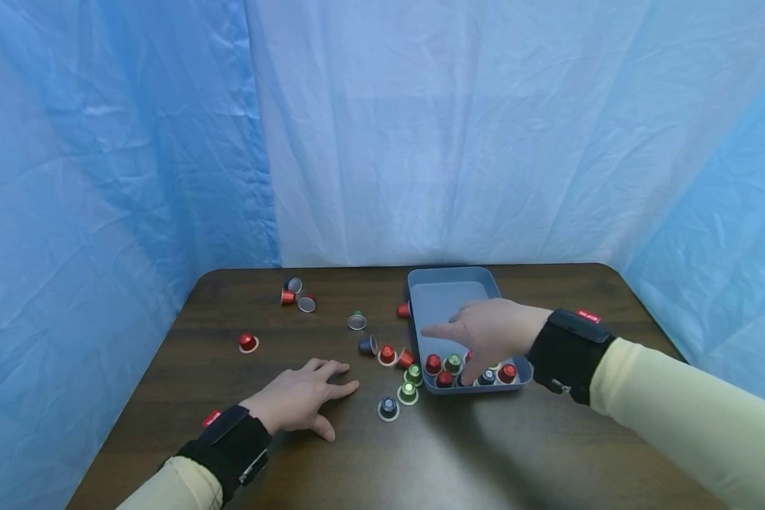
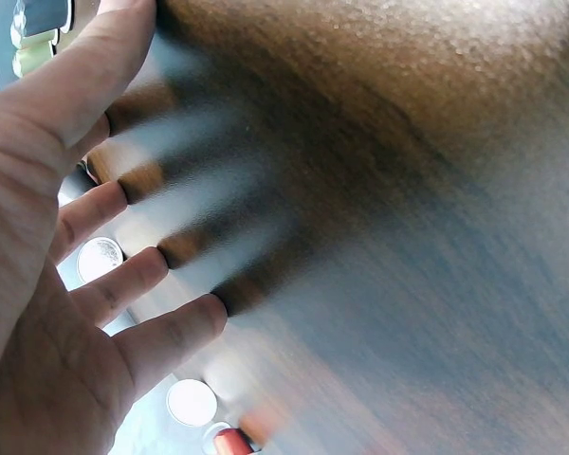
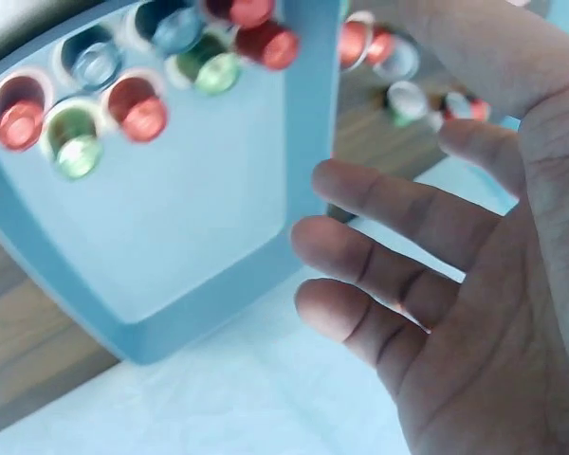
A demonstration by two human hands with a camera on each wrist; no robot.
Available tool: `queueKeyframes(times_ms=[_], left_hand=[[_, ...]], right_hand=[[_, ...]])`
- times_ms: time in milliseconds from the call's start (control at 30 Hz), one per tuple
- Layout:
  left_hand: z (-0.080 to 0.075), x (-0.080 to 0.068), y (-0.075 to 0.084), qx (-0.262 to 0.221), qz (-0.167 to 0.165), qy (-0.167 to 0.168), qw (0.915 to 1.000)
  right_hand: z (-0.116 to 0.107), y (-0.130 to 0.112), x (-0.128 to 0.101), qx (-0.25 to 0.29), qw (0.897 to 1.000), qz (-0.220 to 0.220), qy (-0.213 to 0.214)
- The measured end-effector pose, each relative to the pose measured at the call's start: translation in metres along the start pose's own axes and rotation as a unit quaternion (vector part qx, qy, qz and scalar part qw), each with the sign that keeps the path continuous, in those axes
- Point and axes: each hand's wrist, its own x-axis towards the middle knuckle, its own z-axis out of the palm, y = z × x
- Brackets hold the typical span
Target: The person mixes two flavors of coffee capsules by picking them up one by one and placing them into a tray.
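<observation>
My left hand is spread low over the dark table, fingertips at or just above the wood, holding nothing. Right of it stand a dark blue coffee capsule and two green capsules, one of them nearest the tray. My right hand hovers over the blue-grey tray, fingers apart and no capsule in them. In the right wrist view, red capsules, green capsules and blue capsules stand upright along one end of the tray. The right hand partly hides them in the head view.
More capsules lie left of the tray: a red one against its side, a tipped blue one, a tipped green one. Farther left are a red capsule and a small cluster. Blue sheeting hangs behind the table.
</observation>
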Motion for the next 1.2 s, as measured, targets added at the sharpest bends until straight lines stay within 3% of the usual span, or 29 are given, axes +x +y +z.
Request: queueKeyframes(times_ms=[533,900,1200], left_hand=[[0.002,0.000,-0.002,-0.002,0.003,0.006,1.0000],[0.000,-0.001,-0.003,-0.008,0.006,0.006,0.9999],[0.002,0.000,-0.003,0.001,0.007,0.008,0.9999]], right_hand=[[0.008,-0.055,0.035,-0.052,0.996,-0.077,-0.005],[0.025,-0.067,0.057,-0.047,0.992,-0.116,-0.014],[0.042,-0.076,0.071,-0.111,0.983,-0.144,0.014]])
